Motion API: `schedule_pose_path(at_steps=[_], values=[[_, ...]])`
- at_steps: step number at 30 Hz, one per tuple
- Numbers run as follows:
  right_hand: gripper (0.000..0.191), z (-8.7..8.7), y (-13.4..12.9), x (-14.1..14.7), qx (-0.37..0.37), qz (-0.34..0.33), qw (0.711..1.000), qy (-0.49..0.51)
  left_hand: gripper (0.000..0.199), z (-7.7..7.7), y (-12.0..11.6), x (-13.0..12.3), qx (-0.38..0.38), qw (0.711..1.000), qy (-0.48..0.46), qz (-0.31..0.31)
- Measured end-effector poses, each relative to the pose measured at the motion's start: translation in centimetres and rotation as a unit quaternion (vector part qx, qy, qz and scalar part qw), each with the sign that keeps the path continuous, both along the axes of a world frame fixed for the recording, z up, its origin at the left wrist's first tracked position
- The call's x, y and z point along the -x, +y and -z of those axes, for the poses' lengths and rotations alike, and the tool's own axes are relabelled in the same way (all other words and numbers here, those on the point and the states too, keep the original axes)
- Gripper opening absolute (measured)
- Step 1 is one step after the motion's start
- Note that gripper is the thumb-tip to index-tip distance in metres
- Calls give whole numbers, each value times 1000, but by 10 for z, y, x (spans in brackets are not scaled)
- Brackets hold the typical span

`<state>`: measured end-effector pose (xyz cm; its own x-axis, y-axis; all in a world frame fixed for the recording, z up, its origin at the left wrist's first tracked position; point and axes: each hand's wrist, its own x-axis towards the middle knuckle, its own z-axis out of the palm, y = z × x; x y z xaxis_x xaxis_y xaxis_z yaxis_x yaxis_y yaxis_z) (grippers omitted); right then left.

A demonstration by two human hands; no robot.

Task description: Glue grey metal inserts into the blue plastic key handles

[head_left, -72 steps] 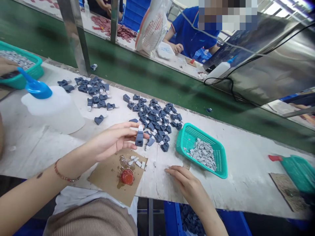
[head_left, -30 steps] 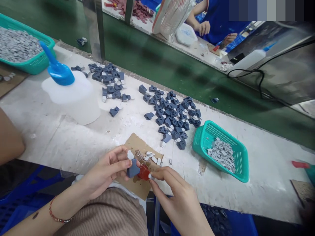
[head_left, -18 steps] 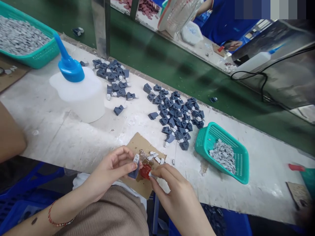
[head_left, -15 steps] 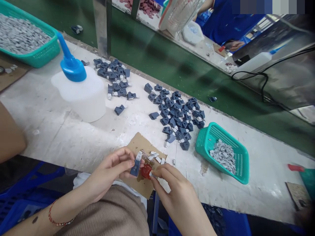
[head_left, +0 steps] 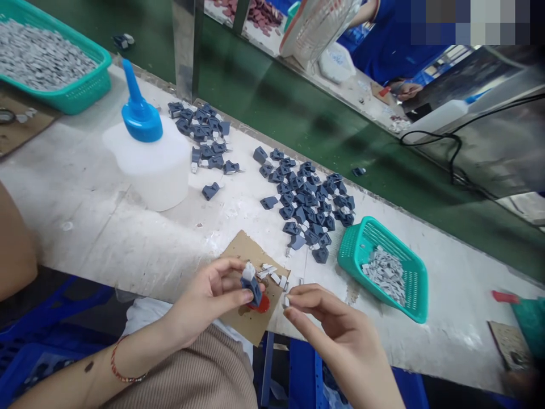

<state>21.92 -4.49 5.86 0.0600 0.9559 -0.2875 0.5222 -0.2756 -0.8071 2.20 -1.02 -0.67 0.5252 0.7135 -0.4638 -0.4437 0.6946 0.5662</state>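
Observation:
My left hand (head_left: 215,289) is closed on a dark blue plastic part (head_left: 251,288) with a whitish piece at its top end. Between thumb and forefinger, my right hand (head_left: 332,318) pinches a small light grey piece (head_left: 286,301), apart from the blue part. Beneath the hands lies a cardboard sheet (head_left: 242,250). On it are a red round thing (head_left: 260,304), partly hidden by the blue part, and several loose light grey pieces (head_left: 272,272).
Many blue parts (head_left: 304,196) lie scattered behind the hands. A green basket (head_left: 419,284) of grey pieces stands right; another green basket (head_left: 91,85) is far left. A white bottle (head_left: 155,176) with a blue spout stands left. Across the gap, a person in blue (head_left: 383,40) works.
My right hand has moved right, away from the red round thing, with the small grey piece. My left hand has turned the blue part and shifted slightly right.

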Motion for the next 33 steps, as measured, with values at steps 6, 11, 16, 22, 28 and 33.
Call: schedule_pose_path(at_steps=[6,11,16,22,28,33], values=[[4,-13,1,1,-11,17,998,60,19,-4,-4,-20,-66,994,-76,-47],[3,-17,6,9,-35,-15,998,43,20,-4,-7,-25,-97,988,-96,-70],[4,-20,7,14,-51,-38,998,4,22,-3,-9,-23,-117,985,-95,-83],[5,-23,9,20,-70,-64,995,-36,22,-3,-10,-22,-129,982,-92,-98],[5,-24,10,22,-64,-73,994,-45,21,-5,-10,-19,-150,980,-92,-91],[6,-24,9,22,-89,-74,992,-55,21,-4,-9,-19,-149,980,-92,-91]])
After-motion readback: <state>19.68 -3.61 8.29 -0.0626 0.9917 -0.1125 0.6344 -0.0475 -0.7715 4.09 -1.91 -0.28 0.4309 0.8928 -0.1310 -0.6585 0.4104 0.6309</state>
